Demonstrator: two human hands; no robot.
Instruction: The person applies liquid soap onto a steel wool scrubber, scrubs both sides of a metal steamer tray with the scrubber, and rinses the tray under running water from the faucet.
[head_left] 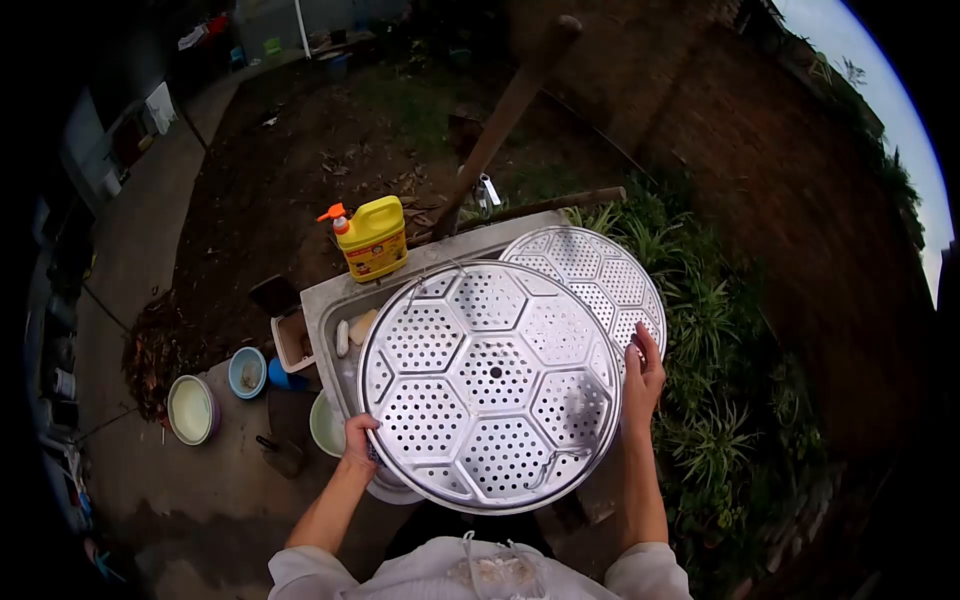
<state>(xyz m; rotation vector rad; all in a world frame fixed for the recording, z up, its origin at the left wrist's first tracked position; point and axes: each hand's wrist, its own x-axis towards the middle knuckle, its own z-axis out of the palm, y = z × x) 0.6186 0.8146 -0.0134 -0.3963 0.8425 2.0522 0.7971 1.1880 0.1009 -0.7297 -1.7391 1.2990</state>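
A large round metal steamer tray [495,400], with small holes in a hexagon pattern, is held tilted in front of my body. At its lower left edge my left hand [360,440] grips the rim, thumb on top and the other fingers hidden beneath. Along the right edge, my right hand [643,378] is open, its fingers stretched upward and apart beside the rim. Behind it a second, similar steamer tray [585,262] lies over the right end of the sink, partly covered by the first.
A concrete sink [322,300] holds pale pieces [362,328] at its left. On its back ledge stand a yellow pump jug [375,240] and, farther right, a tap [487,192]. Basins [247,372] sit on the ground at left; leafy plants [700,320] grow at right. A wooden post [505,125] leans behind.
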